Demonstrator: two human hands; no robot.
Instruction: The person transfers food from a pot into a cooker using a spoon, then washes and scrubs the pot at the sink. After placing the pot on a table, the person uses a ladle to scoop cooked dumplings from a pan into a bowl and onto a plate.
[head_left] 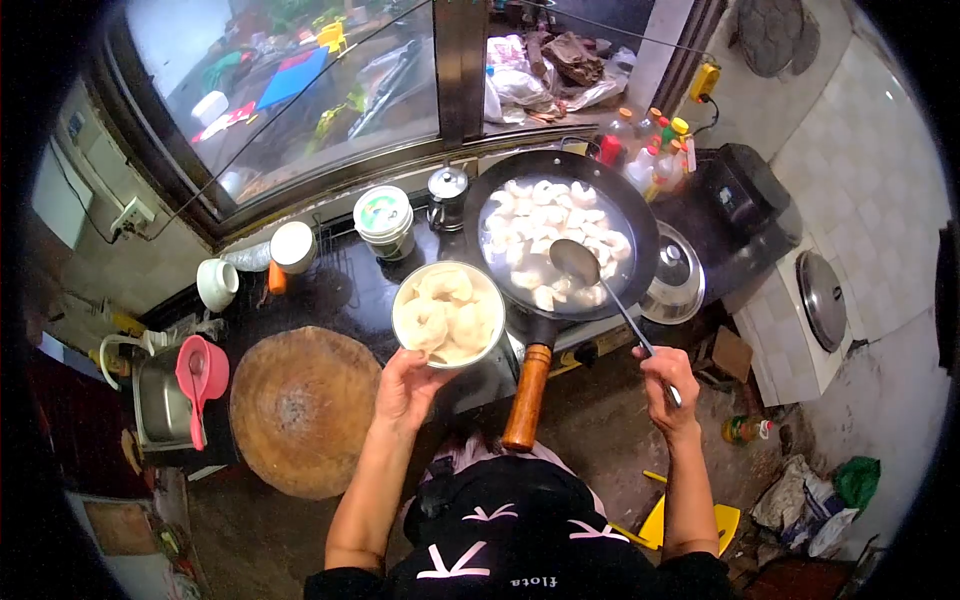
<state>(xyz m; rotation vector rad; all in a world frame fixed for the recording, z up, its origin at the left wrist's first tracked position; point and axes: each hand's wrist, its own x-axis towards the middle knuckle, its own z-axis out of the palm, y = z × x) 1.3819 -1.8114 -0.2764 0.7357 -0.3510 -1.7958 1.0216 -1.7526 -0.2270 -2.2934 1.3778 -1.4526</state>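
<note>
My left hand [408, 388] is closed on the near rim of a white bowl [404, 347], which is full of pale dumplings [450, 315]. Its fingers are partly hidden under the bowl. My right hand [668, 384] grips the handle of a metal ladle [575, 262]. The ladle's head is inside a black wok [645, 225], among many dumplings [560, 205] in cloudy water. The wok's wooden handle [527, 400] points toward my body, between my two arms.
A round wooden chopping board [300, 410] lies left of the bowl. Beyond it are a pink dipper [204, 370] and a sink [160, 405]. A lidded tub [384, 218] and metal pot [447, 190] stand behind. Right of the wok are a pan lid [678, 280] and several bottles [640, 165].
</note>
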